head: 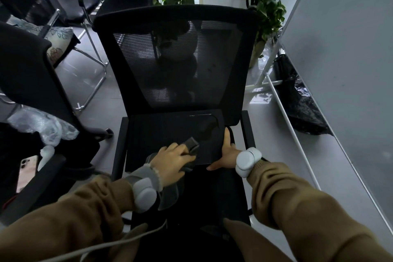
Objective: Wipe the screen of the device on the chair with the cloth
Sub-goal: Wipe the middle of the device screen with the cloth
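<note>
Dim, cool daylight from beyond the fingers; dark screen shows faint glare past them. Wide-angle bending at edges; sleeves near the camera soft, slightly blurred.

My head-worn wide-angle camera looks forward and steeply down from close above the chair, my forearms entering the frame from its bottom edge.

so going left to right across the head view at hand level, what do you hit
phone → left hand → cloth → right hand → white rail
</note>
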Demonstrator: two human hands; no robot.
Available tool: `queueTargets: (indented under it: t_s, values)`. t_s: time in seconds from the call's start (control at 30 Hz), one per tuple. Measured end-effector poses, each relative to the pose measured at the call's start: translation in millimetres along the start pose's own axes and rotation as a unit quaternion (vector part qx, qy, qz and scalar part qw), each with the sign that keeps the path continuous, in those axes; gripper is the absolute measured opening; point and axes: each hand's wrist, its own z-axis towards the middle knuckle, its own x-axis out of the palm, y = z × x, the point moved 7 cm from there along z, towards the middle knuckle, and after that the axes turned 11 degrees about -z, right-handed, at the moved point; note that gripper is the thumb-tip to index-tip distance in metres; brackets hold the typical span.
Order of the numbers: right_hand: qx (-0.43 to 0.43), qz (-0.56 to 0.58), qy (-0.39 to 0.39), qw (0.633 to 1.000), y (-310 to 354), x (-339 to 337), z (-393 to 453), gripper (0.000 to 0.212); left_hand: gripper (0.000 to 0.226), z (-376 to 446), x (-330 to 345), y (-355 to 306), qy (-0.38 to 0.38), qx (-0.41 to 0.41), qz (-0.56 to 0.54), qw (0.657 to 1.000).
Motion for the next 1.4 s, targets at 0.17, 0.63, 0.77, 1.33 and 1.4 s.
queueTargets:
  t_s: [0.17, 0.63, 0.77, 1.33, 1.4]
  values:
    - [-0.003, 0.004, -0.002, 1.000, 0.5, -0.8, -1.8, 0.132, 0.051, 0.1, -2.4, -3.0, -0.021, -0.019, -0.009, 1.000]
    - [0.018, 0.009, 0.002, 1.000, 0.2, -1.5, 7.5, 0.132, 0.046, 67.3, -57.1, 19.5, -0.086, -0.061, -0.016, 0.994]
    - [0.023, 0.018, 0.004, 1.000, -1.6, -0.9, 10.3, 0.134, 0.045, 83.9, -72.4, 29.0, -0.107, -0.078, -0.002, 0.991]
    - [0.022, 0.006, 0.007, 1.000, -3.3, 1.2, 11.5, 0.136, 0.057, 55.1, -45.6, 16.9, -0.078, -0.024, -0.015, 0.997]
    - [0.021, 0.007, 0.008, 1.000, -3.0, 1.5, 10.2, 0.135, 0.057, 43.4, -34.1, 10.9, -0.045, -0.008, 0.008, 0.999]
